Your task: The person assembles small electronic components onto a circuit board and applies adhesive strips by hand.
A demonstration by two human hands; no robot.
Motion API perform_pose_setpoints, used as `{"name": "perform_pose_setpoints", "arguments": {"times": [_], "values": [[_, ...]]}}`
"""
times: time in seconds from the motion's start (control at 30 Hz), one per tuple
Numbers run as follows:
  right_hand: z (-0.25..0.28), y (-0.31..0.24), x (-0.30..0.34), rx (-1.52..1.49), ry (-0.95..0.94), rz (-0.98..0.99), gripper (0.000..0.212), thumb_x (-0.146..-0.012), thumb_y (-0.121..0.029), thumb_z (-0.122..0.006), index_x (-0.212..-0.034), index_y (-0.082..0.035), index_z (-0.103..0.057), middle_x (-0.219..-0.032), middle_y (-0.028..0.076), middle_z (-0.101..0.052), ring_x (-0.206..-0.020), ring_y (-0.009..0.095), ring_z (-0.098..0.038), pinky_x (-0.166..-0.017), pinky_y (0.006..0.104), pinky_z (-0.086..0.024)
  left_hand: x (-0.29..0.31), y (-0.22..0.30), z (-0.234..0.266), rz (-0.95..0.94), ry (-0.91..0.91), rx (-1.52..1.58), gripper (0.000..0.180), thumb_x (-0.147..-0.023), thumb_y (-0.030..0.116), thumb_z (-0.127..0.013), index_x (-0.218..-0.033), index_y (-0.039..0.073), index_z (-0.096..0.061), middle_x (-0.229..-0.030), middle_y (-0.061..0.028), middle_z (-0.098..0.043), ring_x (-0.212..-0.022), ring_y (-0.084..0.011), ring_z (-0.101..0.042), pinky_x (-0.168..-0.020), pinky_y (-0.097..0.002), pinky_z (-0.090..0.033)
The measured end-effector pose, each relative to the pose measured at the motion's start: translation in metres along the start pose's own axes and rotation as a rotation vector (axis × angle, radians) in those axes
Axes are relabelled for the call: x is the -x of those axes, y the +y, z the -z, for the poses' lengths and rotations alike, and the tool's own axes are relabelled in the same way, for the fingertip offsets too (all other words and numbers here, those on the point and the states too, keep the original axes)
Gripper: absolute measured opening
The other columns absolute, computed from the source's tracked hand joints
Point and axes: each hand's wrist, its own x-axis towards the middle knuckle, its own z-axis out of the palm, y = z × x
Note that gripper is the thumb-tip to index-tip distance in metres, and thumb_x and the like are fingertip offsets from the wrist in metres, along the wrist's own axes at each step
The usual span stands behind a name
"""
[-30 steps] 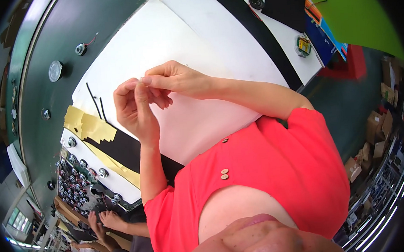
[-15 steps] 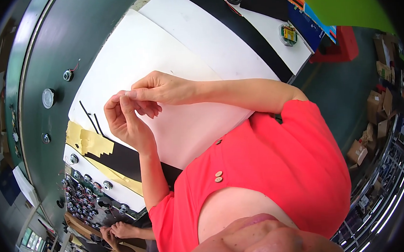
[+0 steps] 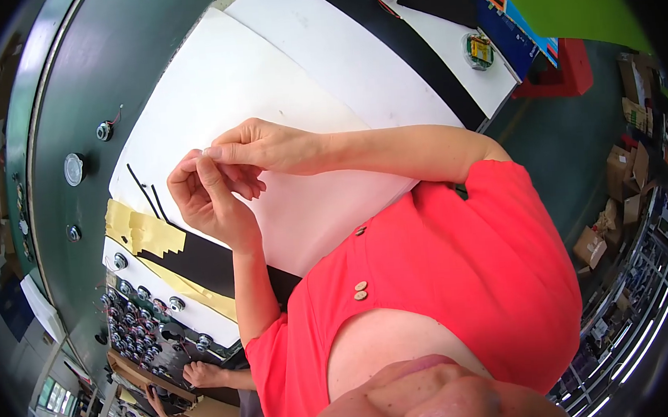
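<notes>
My left hand [image 3: 218, 209] and my right hand [image 3: 272, 148] meet over a large white sheet [image 3: 304, 218], fingertips touching. Both are closed in a pinch, thumbs against forefingers. Whatever lies between the fingertips, if anything, is too small or hidden to make out. Nearest to my left hand are two thin black strips [image 3: 144, 189] on the white sheet. Beside them lies yellow paper [image 3: 145, 228] with a stepped edge, partly over a black sheet [image 3: 198, 257].
Several small round speakers [image 3: 137, 331] crowd the table at the lower left. A few more parts sit on the green surface [image 3: 107, 62]. A co-worker's hand [image 3: 198, 375] is near the speakers. At the far right are a round circuit-board part [image 3: 479, 51] and a red bin [image 3: 572, 72].
My hands keep the same pinch, with only a slight shift. The co-worker's two hands, close together before, are now apart.
</notes>
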Motion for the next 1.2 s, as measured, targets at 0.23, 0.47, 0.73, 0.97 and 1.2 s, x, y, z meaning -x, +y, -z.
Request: {"name": "perform_pose_setpoints", "arguments": {"times": [0.23, 0.47, 0.73, 0.97, 1.2], "values": [[0.005, -0.001, -0.003, 0.017, -0.016, 0.025, 0.035, -0.107, -0.032, -0.048, -0.088, -0.006, -0.064, -0.066, 0.001, -0.058, -0.058, 0.010, -0.059, -0.052, 0.0235, -0.045, -0.004, 0.001, -0.004, -0.016, 0.053, 0.011, 0.013, -0.102, 0.014, -0.060, -0.100, 0.002, -0.059, -0.092, -0.0056, -0.066, -0.072, -0.0065, -0.057, -0.060, -0.0191, -0.045], [0.008, 0.002, -0.002, 0.027, -0.030, 0.035, 0.037, -0.107, -0.030, -0.047, -0.081, -0.007, -0.060, -0.066, 0.001, -0.058, -0.059, 0.010, -0.060, -0.053, 0.0231, -0.046, 0.000, -0.003, -0.002, 0.007, 0.026, -0.013, 0.012, -0.102, 0.015, -0.060, -0.102, 0.003, -0.059, -0.088, -0.0043, -0.065, -0.072, -0.0065, -0.056, -0.058, -0.0186, -0.043], [0.006, 0.004, -0.002, 0.001, -0.012, 0.032, 0.040, -0.107, -0.030, -0.047, -0.077, -0.006, -0.058, -0.066, 0.000, -0.057, -0.059, 0.009, -0.059, -0.053, 0.0235, -0.046, 0.001, -0.005, -0.003, 0.088, 0.029, 0.021, 0.013, -0.104, 0.018, -0.057, -0.100, 0.005, -0.056, -0.082, -0.0023, -0.060, -0.061, -0.0065, -0.051, -0.044, -0.0203, -0.040], [0.005, 0.005, -0.003, 0.002, 0.016, 0.030, 0.042, -0.107, -0.032, -0.048, -0.075, -0.007, -0.057, -0.065, -0.001, -0.056, -0.058, 0.008, -0.056, -0.053, 0.0233, -0.045, 0.003, 0.003, -0.009, 0.146, 0.003, 0.084, 0.013, -0.105, 0.017, -0.054, -0.104, 0.005, -0.054, -0.091, -0.0040, -0.062, -0.061, -0.0044, -0.049, -0.045, -0.0182, -0.039], [0.007, 0.004, -0.003, 0.040, 0.027, 0.051, 0.042, -0.107, -0.033, -0.048, -0.075, -0.007, -0.057, -0.064, -0.001, -0.054, -0.059, 0.007, -0.051, -0.054, 0.0236, -0.044, 0.004, 0.000, -0.010, 0.165, 0.004, 0.070, 0.014, -0.106, 0.019, -0.052, -0.102, 0.005, -0.055, -0.088, -0.0039, -0.061, -0.062, -0.0071, -0.051, -0.045, -0.0214, -0.038]]}}
